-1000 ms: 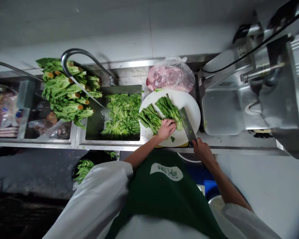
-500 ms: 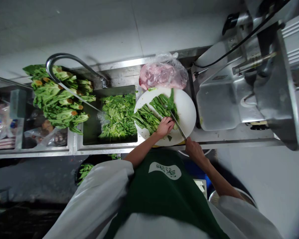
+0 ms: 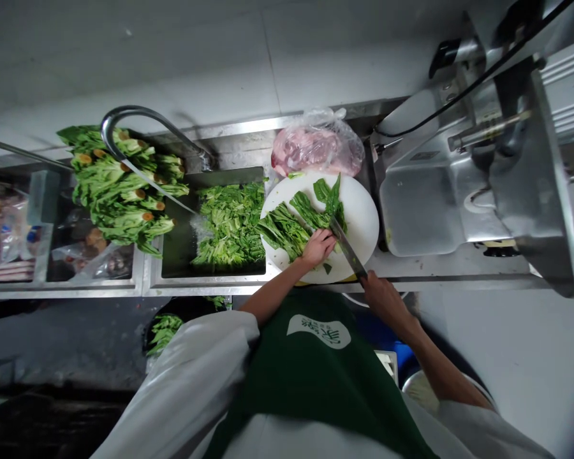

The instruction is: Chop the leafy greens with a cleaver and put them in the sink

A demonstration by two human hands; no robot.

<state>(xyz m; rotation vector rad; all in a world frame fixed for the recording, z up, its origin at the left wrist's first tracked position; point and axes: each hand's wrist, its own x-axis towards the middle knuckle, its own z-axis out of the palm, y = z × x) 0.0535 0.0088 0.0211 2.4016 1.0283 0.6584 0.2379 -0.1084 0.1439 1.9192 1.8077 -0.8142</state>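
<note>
Behind the board [image 3: 364, 210] sits bagged meat [image 3: 318, 148]; left fingers [image 3: 323, 238] hold greens [image 3: 287, 228], right fingers [image 3: 370, 280] grip the cleaver [image 3: 350, 251].

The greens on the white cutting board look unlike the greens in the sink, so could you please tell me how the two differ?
The board greens lie in longer, roughly lined-up lengths, while the sink greens are shorter, loose pieces. The left hand rests on the board greens, with the knife at them; neither touches the sink greens. Both are leafy and green.
</note>
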